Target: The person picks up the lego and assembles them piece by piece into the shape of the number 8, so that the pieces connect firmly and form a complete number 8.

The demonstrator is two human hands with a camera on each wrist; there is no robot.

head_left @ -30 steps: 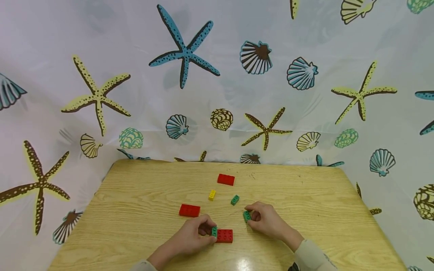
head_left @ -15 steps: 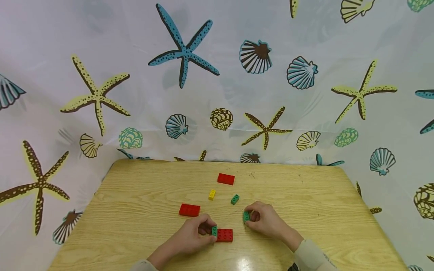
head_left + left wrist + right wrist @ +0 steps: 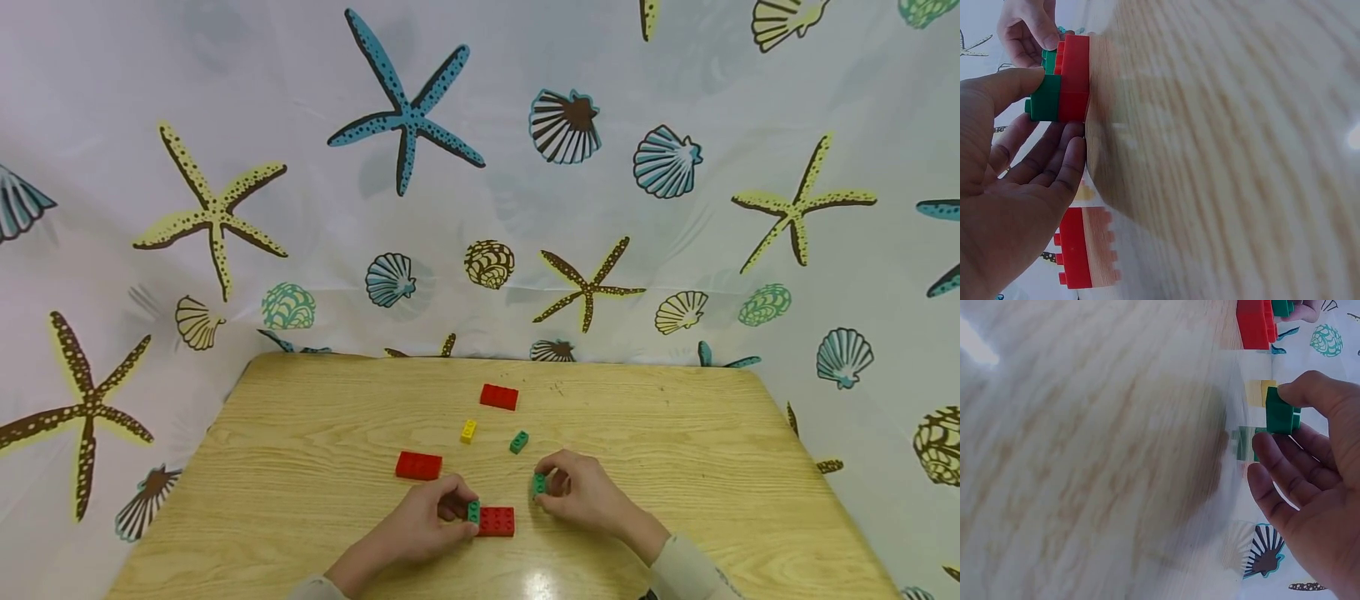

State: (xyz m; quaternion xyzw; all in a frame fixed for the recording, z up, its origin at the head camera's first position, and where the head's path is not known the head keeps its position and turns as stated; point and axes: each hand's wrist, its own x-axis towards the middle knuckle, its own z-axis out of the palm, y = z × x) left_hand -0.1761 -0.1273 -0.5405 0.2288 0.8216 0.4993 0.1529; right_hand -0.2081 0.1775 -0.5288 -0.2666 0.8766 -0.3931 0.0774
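My left hand (image 3: pixel 427 521) pinches a small green toy brick (image 3: pixel 1045 100) between thumb and fingers. That brick sits on the left end of a red brick (image 3: pixel 498 522), whose bare studs show to its right. To the right, my right hand (image 3: pixel 585 490) pinches another green brick (image 3: pixel 1280 411), held just above the table in the right wrist view. Beyond the hands lie a loose green brick (image 3: pixel 519 442) and a yellow brick (image 3: pixel 468 431). A second red brick (image 3: pixel 418 466) is just past the left hand.
Farther back on the wooden table (image 3: pixel 315 417) lies another red brick (image 3: pixel 499 397). A white curtain (image 3: pixel 480 192) printed with starfish and shells hangs behind the table and along both sides.
My right hand has shifted slightly left with its green brick, toward the red brick. The left hand has stayed in place on its brick.
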